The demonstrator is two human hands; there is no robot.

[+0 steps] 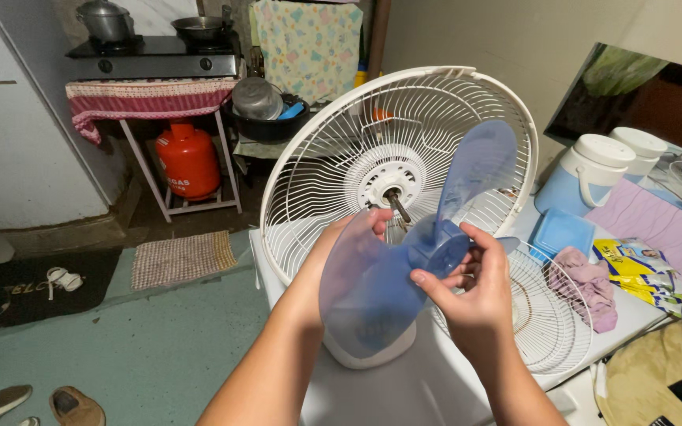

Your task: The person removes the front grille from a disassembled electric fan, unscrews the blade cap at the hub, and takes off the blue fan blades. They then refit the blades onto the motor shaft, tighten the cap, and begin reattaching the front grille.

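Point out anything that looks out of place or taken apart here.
The fan is dismantled: its blue blade is off the motor shaft, held in the left hand and right hand. The front grille lies flat on the white surface beside the rear guard.

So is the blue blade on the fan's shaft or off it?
Off: both hands hold the blue blade before the bare shaft.
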